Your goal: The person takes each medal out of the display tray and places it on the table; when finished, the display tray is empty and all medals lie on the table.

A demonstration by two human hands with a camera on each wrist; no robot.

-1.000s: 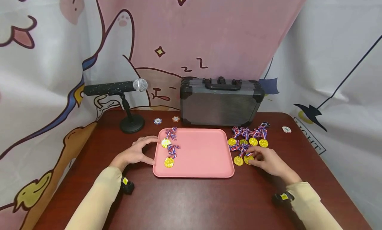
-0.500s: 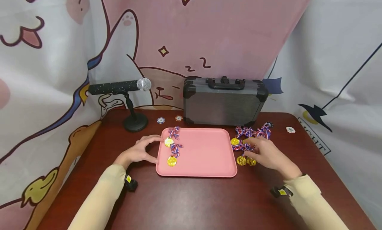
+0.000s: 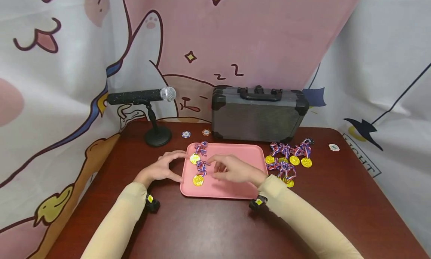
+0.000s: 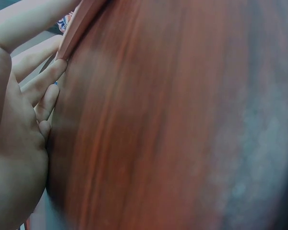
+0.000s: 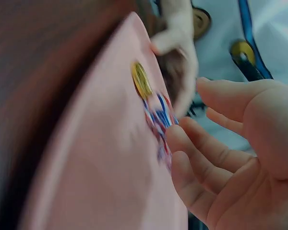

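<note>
A pink tray (image 3: 242,156) lies on the table with two gold medals on striped ribbons near its left side, the upper medal (image 3: 194,159) and the lower medal (image 3: 198,180). My left hand (image 3: 161,168) touches the tray's left rim, thumb and fingers spread along it; the left wrist view shows fingertips at the tray edge (image 4: 74,31). Over the tray, my right hand (image 3: 235,170) reaches toward the lower medal's ribbon (image 3: 201,167). In the right wrist view its thumb and fingers are apart, with nothing between them, and the fingertips (image 5: 177,136) overlap the ribbon.
Several more gold medals (image 3: 306,162) with bunched ribbons lie right of the tray, partly behind my right forearm. A grey case (image 3: 257,120) stands at the back. A microphone on a stand (image 3: 158,135) is at back left. Poker chips (image 3: 186,134) lie along the rear.
My right hand has left the medals on the right and moved left over the tray. My left hand stays at the rim. The whole head view has shifted slightly.
</note>
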